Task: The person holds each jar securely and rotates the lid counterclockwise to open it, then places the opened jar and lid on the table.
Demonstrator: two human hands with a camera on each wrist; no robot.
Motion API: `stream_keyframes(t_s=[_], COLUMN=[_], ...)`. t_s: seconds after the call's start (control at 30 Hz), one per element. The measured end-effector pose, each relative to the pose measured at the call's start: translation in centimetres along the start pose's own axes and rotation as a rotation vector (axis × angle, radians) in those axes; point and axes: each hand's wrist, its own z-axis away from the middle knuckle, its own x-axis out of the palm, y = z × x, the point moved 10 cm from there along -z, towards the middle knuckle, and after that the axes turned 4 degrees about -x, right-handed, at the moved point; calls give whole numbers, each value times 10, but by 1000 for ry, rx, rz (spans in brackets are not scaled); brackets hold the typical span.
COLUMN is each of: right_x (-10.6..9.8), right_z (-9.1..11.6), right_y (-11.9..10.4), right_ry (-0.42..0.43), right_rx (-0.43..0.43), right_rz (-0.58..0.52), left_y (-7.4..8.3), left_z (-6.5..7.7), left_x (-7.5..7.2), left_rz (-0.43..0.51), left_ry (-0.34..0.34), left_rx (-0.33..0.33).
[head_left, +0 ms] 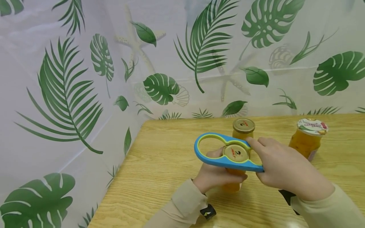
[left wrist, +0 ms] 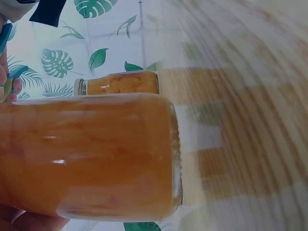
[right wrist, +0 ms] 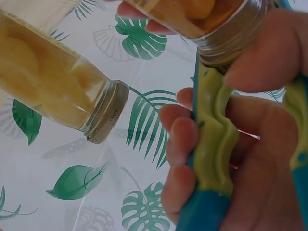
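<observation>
My left hand [head_left: 214, 175] grips a glass jar [left wrist: 91, 156] of orange fruit around its side. The jar's gold lid [head_left: 236, 153] sits inside one ring of a blue and lime-green jar opener [head_left: 225, 162]. With fingers curled round the opener's right end, my right hand [head_left: 282, 164] holds it level over the jar. In the right wrist view the opener's wavy green inner edge [right wrist: 211, 130] lies by the held jar's neck. The opener's other ring, toward the left, has no lid in it. Part of the left hand is hidden behind the opener and jar.
A second gold-lidded jar [head_left: 243, 126] stands upright just behind the opener. To the right, a jar with a white printed lid [head_left: 312, 126] stands behind the right forearm. The wooden table [head_left: 148, 158] meets a leaf-patterned cloth [head_left: 171, 57] at the back and left.
</observation>
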Motion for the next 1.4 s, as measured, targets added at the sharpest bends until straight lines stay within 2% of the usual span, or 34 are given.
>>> stream_keyframes(t_s=[0.23, 0.27, 0.3, 0.4, 0.43, 0.5, 0.57, 0.63, 0.8, 0.87, 1.03, 1.1, 1.17, 1.27, 1.4], right_x=[-4, -4, -4, -3, -3, -2, -2, -2, -1, -1, -1, -2, -4, -5, -5], right_z=[1, 1, 1, 1, 1, 1, 1, 1, 1, 1, 2, 2, 3, 3, 4], right_y=[-1, -1, 0, 1, 1, 2, 2, 3, 3, 3, 3, 4, 5, 5, 5], right_ry=[13, 11, 8, 0, -2, -9, -11, -13, -20, -23, -23, -23, -23, -21, -26], right_rx=[12, 15, 18, 28, 31, 33, 34, 33, 31, 29, 10, 2, -4, -14, -30], right_rz=[10, 13, 14, 16, 17, 16, 16, 18, 23, 21, 16, 11, 4, -9, -8], left_y=[-2, -4, -3, -5, -4, -2, -1, 3, 4, 6, 15, 19, 20, 17, 3], left_z=[-1, -1, -1, 0, 0, 0, 0, 1, 2, 2, 2, 3, 3, 3, 0], left_x=[1, 2, 1, 3, 3, 2, 1, -1, -1, 0, 1, 3, 5, 7, 11], left_rz=[22, 56, 49, 143, 134, 69, 57, -23, -53, -92, -297, -355, -362, -386, -441], left_ry=[-16, -24, -22, -42, -42, -27, -20, 6, 8, 5, 7, -1, -20, -39, -58], left_rx=[-42, -53, -44, -58, -50, -17, -2, 38, 52, 59, 112, 131, 146, 160, 188])
